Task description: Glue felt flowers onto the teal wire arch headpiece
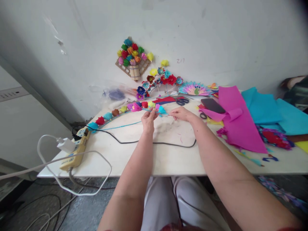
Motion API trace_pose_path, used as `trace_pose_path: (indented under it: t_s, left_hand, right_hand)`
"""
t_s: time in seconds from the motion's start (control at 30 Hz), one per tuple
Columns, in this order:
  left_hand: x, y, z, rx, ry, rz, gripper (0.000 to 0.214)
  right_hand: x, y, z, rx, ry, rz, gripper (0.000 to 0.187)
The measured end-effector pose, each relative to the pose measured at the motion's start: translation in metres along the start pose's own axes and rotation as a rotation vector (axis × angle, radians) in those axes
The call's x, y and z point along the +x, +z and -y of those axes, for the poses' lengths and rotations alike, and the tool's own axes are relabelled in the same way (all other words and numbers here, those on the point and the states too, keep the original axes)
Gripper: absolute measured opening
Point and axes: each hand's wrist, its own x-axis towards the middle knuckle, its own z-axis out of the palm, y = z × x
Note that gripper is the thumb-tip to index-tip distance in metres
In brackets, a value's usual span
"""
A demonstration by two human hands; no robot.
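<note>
- Across the pale bench [168, 160], the flower string [136, 107] curves from beside the power strip [75, 154] at my left up to both my hands.
- My left hand [148, 119] has its thumb and fingers pinched together on the string, just beside a turquoise flower [162, 110].
- My right hand [181, 114] has its fingertips closed on a thin blue strand [166, 114] past that flower; I can't tell how the strand is fixed.
- Done, as far as I see: turquoise, red, brown, yellow, pink and blue flowers sit one after another along the string.
- Unfinished, I judge: the turquoise flower between my hands seems to be the one in work, and I can't tell whether it is fastened.
- Bare of flowers is a blue cord [122, 125] below the string; it may be the length left over.
- Unused so far, by the look of it: magenta paper [240, 122] and blue paper [260, 106] at my right. The scissors [183, 101] lie beyond my hands, untouched.
</note>
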Motion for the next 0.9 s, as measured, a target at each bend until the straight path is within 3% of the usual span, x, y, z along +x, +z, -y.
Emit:
trace_pose_path:
  t_s: [0.33,0.47,0.63,0.9]
  left_hand:
    - [0.013,-0.017,0.002,-0.037,0.098,-0.224,0.026]
    - [0.008,-0.01,0.001,0.029,0.151,-0.147,0.028]
    - [0.001,-0.002,0.002,0.106,0.089,-0.034,0.028]
    - [0.003,-0.015,0.002,0.004,-0.028,-0.007,0.031]
  right_hand:
    - [-0.004,-0.003,-0.001,-0.013,0.133,-0.004,0.026]
    - [-0.003,-0.002,-0.008,-0.064,0.179,-0.017,0.022]
    - [0.0,-0.001,-0.012,-0.166,0.127,-0.021,0.02]
    - [-0.004,-0.006,-0.008,-0.075,0.032,0.032,0.029]
